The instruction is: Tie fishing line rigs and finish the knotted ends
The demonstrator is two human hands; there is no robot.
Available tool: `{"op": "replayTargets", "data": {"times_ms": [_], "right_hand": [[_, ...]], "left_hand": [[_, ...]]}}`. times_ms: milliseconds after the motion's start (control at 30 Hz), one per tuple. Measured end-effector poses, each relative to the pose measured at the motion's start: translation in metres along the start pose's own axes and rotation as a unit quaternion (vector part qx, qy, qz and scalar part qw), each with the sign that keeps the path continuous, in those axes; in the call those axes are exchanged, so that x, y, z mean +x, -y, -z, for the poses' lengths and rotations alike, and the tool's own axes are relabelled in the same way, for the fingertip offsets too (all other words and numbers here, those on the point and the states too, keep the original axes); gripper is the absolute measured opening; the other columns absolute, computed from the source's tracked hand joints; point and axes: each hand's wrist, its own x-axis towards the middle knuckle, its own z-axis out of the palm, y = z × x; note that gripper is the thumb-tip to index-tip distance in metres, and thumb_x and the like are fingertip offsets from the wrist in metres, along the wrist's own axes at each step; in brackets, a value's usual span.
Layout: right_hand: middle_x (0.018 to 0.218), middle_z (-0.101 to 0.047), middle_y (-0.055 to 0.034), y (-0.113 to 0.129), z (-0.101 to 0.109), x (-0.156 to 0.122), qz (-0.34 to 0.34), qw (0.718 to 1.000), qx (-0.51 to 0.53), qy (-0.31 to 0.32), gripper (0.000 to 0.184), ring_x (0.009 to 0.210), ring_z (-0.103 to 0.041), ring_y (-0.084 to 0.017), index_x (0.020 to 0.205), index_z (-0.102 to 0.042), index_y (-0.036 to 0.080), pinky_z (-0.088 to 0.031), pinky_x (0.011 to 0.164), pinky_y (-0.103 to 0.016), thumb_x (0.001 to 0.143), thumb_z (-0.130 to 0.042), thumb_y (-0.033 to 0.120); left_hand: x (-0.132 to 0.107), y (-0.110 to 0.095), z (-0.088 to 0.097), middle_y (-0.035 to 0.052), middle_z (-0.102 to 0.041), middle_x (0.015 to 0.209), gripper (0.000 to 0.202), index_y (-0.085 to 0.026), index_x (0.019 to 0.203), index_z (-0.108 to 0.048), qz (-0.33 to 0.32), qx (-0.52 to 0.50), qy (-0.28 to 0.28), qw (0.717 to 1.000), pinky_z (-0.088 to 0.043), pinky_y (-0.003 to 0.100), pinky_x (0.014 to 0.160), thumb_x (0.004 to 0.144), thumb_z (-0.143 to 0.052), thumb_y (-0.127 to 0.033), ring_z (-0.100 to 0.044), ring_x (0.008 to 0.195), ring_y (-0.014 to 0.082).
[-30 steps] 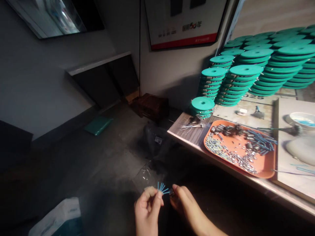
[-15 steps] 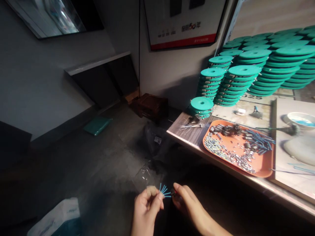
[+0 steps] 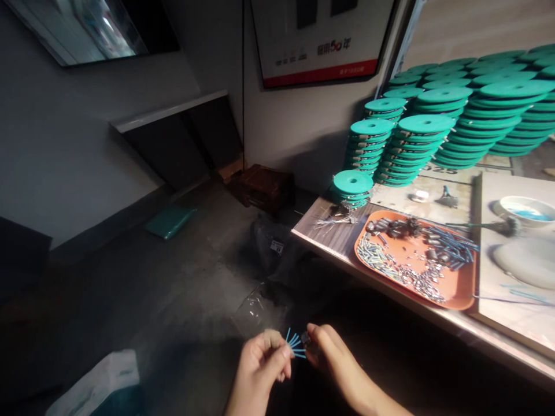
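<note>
Low in front of me, my left hand (image 3: 265,361) pinches a small fan of thin blue strands (image 3: 295,343) between thumb and fingers. The strands spread out to the right. Just beside their tips is my right hand (image 3: 327,349), its fingers curled round a small dark object (image 3: 305,338) that is mostly hidden, so I cannot tell its kind. The lower strands reach up to the right fingers. Both hands are off the table, over the dark floor area.
An orange tray (image 3: 466,289) of small metal pieces and short tubes lies on the table (image 3: 321,240). Behind it stand stacks of green discs (image 3: 427,124). A white bowl (image 3: 526,209) is at the right. A clear plastic bag (image 3: 255,309) and a green packet (image 3: 170,222) lie on the floor.
Both hands stay close together; the left hand and the blue strands have shifted slightly right. The whole background has slid slightly left as my view turned.
</note>
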Motion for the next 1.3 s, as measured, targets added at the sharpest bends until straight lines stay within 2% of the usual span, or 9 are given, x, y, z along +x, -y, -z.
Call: {"op": "replayTargets", "data": {"times_ms": [200, 300, 433, 600, 833, 967, 1067, 1167, 1300], "right_hand": [[0.052, -0.037, 0.0033, 0.001, 0.004, -0.003, 0.002, 1.000, -0.024, 0.020, 0.051, 0.056, -0.034, -0.012, 0.048, -0.042, 0.019, -0.032, 0.055, -0.024, 0.068, -0.045, 0.065], [0.054, -0.037, 0.0038, 0.000, 0.006, -0.003, -0.012, 1.000, 0.003, 0.026, 0.048, 0.056, -0.033, -0.012, 0.049, -0.042, 0.019, -0.030, 0.055, -0.024, 0.072, -0.045, 0.061], [0.050, -0.033, 0.0052, -0.003, 0.004, 0.003, -0.007, 0.996, 0.030, 0.080, 0.049, 0.051, -0.029, -0.010, 0.048, -0.041, 0.018, -0.025, 0.052, -0.024, 0.079, -0.039, 0.057], [0.042, -0.031, 0.0056, -0.003, -0.015, 0.015, -0.001, 0.984, 0.031, 0.174, 0.058, 0.043, -0.026, -0.008, 0.044, -0.037, 0.019, -0.020, 0.049, -0.026, 0.080, -0.025, 0.063], [0.044, -0.035, 0.0052, -0.008, -0.034, 0.018, -0.006, 0.987, 0.023, 0.160, 0.052, 0.047, -0.029, -0.010, 0.046, -0.038, 0.020, -0.026, 0.053, -0.026, 0.076, -0.035, 0.063], [0.048, -0.037, 0.0051, -0.012, -0.035, 0.019, -0.018, 0.989, 0.031, 0.141, 0.049, 0.050, -0.031, -0.010, 0.049, -0.040, 0.019, -0.026, 0.055, -0.025, 0.072, -0.043, 0.062], [0.044, -0.033, 0.0054, -0.011, -0.035, 0.020, -0.033, 0.986, 0.046, 0.159, 0.054, 0.046, -0.028, -0.009, 0.045, -0.037, 0.019, -0.024, 0.050, -0.025, 0.075, -0.036, 0.064], [0.041, -0.030, 0.0061, 0.000, -0.031, 0.022, -0.066, 0.967, 0.113, 0.221, 0.059, 0.040, -0.025, -0.007, 0.047, -0.039, 0.018, -0.021, 0.045, -0.023, 0.079, -0.022, 0.065], [0.062, -0.050, 0.0015, 0.021, -0.021, 0.021, -0.123, 0.905, 0.277, 0.298, 0.056, 0.039, -0.036, -0.006, 0.076, -0.053, 0.017, -0.026, 0.043, -0.021, 0.082, -0.022, 0.062]], "left_hand": [[-0.001, -0.003, 0.000, -0.0030, -0.047, 0.043, 0.026, -0.015, 0.051, -0.052, 0.005, 0.000, 0.007, 1.000, -0.029, 0.019, 0.045, 0.067, -0.063, -0.033, -0.038, 0.043, 0.0073], [-0.001, -0.006, 0.000, -0.0031, -0.047, 0.043, 0.026, -0.015, 0.050, -0.051, 0.010, -0.001, 0.012, 1.000, -0.029, 0.018, 0.045, 0.067, -0.063, -0.030, -0.038, 0.043, 0.0072], [-0.001, -0.013, 0.004, -0.0033, -0.048, 0.045, 0.023, -0.015, 0.052, -0.052, 0.034, -0.008, 0.028, 0.999, -0.030, 0.018, 0.046, 0.067, -0.063, -0.028, -0.039, 0.044, 0.0072], [-0.006, -0.022, 0.018, -0.0030, -0.049, 0.046, 0.022, -0.015, 0.053, -0.052, 0.049, -0.024, 0.012, 0.998, -0.031, 0.018, 0.048, 0.067, -0.063, -0.027, -0.040, 0.046, 0.0076], [-0.013, -0.022, 0.036, -0.0030, -0.047, 0.047, 0.023, -0.015, 0.054, -0.051, 0.060, -0.019, -0.018, 0.998, -0.030, 0.019, 0.049, 0.068, -0.063, -0.029, -0.038, 0.047, 0.0080], [-0.012, -0.017, 0.037, -0.0035, -0.046, 0.046, 0.024, -0.015, 0.052, -0.050, 0.058, -0.020, -0.009, 0.998, -0.030, 0.019, 0.049, 0.068, -0.062, -0.029, -0.038, 0.047, 0.0083], [-0.011, -0.016, 0.035, -0.0039, -0.046, 0.046, 0.025, -0.015, 0.053, -0.050, 0.058, -0.025, -0.005, 0.998, -0.030, 0.019, 0.049, 0.069, -0.062, -0.029, -0.037, 0.047, 0.0082], [-0.012, -0.019, 0.032, -0.0039, -0.047, 0.048, 0.024, -0.015, 0.053, -0.051, 0.035, -0.029, -0.022, 0.999, -0.032, 0.019, 0.051, 0.071, -0.061, -0.027, -0.039, 0.049, 0.0086], [-0.013, -0.026, 0.026, -0.0004, -0.058, 0.064, 0.013, -0.016, 0.064, -0.062, -0.019, -0.025, -0.031, 0.999, -0.038, 0.020, 0.062, 0.073, -0.061, -0.025, -0.048, 0.062, 0.0106]]}}
